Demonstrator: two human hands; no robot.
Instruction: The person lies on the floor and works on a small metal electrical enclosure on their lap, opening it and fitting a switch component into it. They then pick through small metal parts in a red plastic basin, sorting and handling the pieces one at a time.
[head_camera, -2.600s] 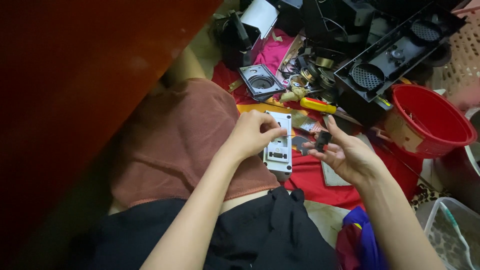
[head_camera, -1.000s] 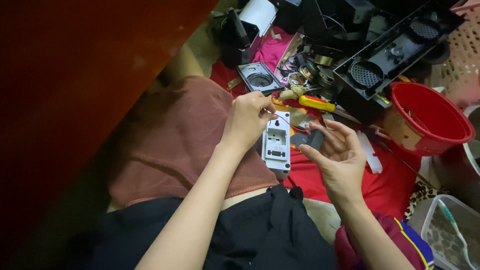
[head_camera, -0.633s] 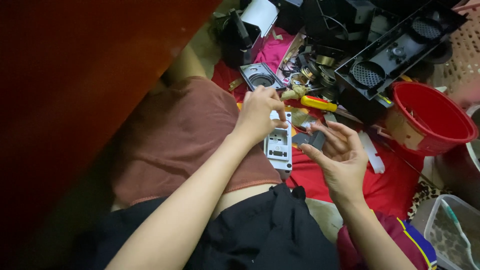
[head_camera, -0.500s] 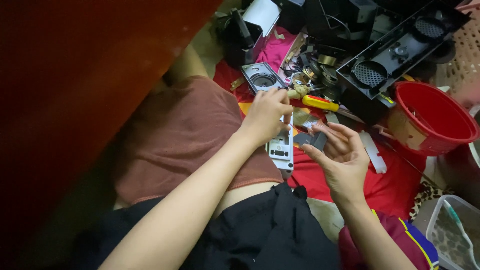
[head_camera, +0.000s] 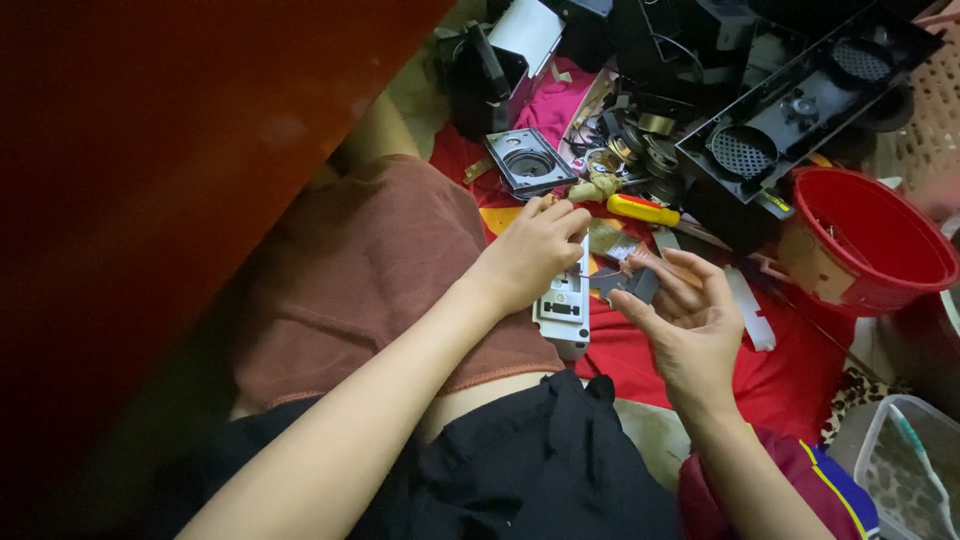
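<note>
— Since half a second ago, what has moved?

— Almost nothing: the left hand (head_camera: 530, 255) keeps its place over the top of the flat white plastic panel with small dark slots (head_camera: 565, 310), and the right hand (head_camera: 690, 325) stays just beside it.

— How is each grip?

— Left grip is narrow, the fingers pinch the upper edge of the white panel, which hangs upright above the red cloth (head_camera: 790, 375) on the floor. Right grip is half closed, fingers curled around a small dark grey block (head_camera: 640, 285); thin wires seem to run from it to the panel, but I cannot tell surely.

— And around them?

— A yellow-and-red screwdriver handle (head_camera: 642, 210) lies near, behind the hands. A red plastic bucket (head_camera: 880, 245) stands at the right, and a long black speaker housing with round grilles (head_camera: 800, 105) lies behind it.
</note>
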